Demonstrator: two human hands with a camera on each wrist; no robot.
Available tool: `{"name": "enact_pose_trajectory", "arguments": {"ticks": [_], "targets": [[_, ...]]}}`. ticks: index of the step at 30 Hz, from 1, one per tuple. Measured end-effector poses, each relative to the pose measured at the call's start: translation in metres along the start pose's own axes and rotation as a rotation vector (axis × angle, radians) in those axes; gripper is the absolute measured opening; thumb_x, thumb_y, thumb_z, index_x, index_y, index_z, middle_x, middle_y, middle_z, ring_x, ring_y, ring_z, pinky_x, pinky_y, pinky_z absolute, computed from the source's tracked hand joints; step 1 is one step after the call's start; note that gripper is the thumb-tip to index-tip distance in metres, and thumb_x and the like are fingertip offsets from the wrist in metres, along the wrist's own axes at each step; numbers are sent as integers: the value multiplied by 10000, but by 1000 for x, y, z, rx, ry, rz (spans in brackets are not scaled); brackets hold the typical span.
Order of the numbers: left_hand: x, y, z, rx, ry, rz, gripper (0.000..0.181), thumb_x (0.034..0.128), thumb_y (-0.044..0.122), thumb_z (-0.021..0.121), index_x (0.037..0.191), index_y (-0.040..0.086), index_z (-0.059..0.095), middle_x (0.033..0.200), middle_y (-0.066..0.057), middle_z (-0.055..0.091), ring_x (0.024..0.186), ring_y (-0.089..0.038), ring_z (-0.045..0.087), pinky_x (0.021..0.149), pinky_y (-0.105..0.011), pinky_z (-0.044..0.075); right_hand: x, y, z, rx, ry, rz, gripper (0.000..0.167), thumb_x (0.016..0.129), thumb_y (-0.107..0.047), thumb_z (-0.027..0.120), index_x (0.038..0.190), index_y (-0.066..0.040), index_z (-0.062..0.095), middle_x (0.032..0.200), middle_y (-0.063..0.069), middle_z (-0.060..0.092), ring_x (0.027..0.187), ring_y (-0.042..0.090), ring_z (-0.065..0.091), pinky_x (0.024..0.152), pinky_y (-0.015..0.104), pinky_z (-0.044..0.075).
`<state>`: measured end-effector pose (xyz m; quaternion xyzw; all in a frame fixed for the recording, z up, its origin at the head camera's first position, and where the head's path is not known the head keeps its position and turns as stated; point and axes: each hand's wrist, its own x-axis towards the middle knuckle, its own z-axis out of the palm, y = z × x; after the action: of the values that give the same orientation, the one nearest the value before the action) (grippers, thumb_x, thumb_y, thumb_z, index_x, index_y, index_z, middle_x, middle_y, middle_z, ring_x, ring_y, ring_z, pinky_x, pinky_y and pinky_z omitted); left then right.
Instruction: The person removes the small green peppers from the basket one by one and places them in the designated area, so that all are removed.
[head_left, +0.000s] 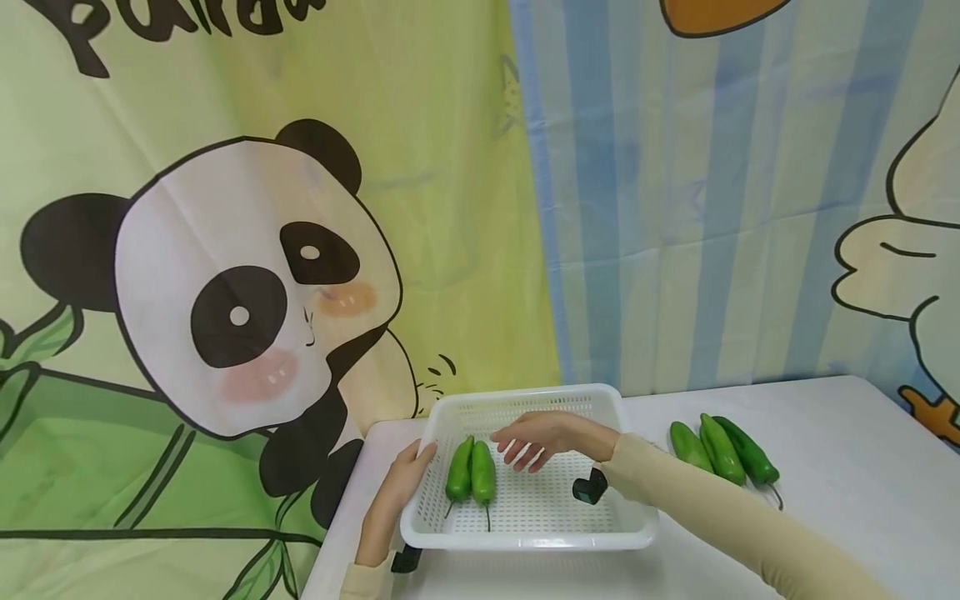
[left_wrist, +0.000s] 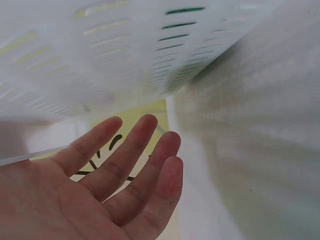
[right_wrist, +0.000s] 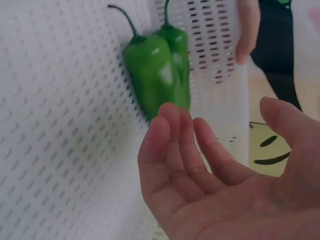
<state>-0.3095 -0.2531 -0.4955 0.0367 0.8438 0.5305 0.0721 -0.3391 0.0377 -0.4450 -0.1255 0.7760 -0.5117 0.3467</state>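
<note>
Two green peppers (head_left: 472,473) lie side by side at the left of a white plastic basket (head_left: 528,542) with slotted walls. Over the basket, right of these peppers, hovers my right hand (head_left: 546,435), holding nothing, its fingers loosely bent. In the right wrist view, the fingertips appear near the pair of peppers (right_wrist: 157,75). My left hand (head_left: 408,473) is at the basket's left rim, its thumb at the edge. The left wrist view shows the left hand's fingers (left_wrist: 167,180) extended along the outside of the wall; its thumb is hidden there.
Several more green peppers (head_left: 722,450) lie together on the white table (head_left: 832,467), right of the basket and beyond my right forearm. Behind the table hangs a curtain (head_left: 465,250) with a panda print and blue stripes.
</note>
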Motion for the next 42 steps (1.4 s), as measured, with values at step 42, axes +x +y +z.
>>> {"name": "enact_pose_trajectory", "arguments": {"ticks": [42], "targets": [[-1,2,0,-17,-3,3,593,1062,486,431,1518,109,406,1161,-238,699,799,-296,762,614,-419,647,53,2,51,-143,258,140,414,913,-449,702,910,-38,661,978,154,707,769,233,649,798,409,615]]}}
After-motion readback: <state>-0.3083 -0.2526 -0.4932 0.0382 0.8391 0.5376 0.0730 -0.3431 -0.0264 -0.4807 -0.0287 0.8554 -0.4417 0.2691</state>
